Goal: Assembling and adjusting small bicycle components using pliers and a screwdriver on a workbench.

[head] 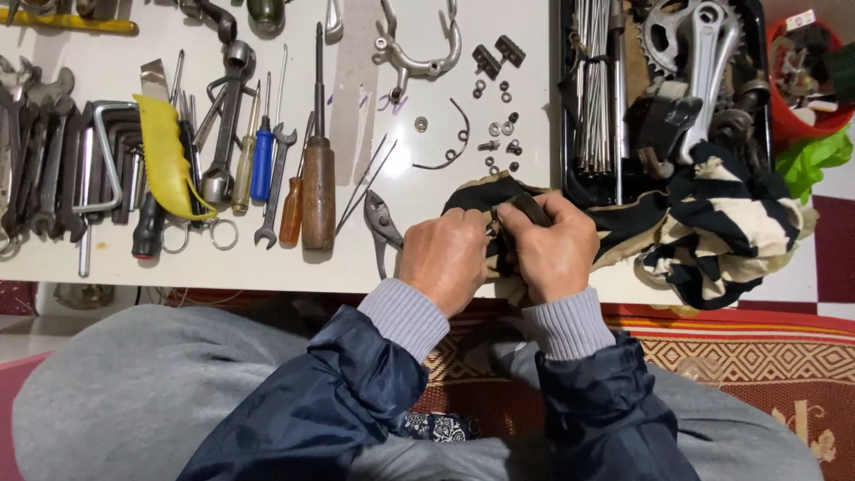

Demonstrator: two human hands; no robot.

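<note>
Hands are held together at the near edge of the table (499, 53). The left hand (443, 258) is curled shut over a striped rag (712, 223). The right hand (554, 245) is closed on a small dark part (533, 210), pinched under the thumb. Pliers (383, 227) lie just left; a tray (570, 169) lies far right.

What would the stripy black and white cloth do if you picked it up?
The striped cloth would probably flop and hang loosely, since it already lies in soft, crumpled folds. It looks light, though the part bunched under both hands might drag along whatever small dark piece they grip.
</note>
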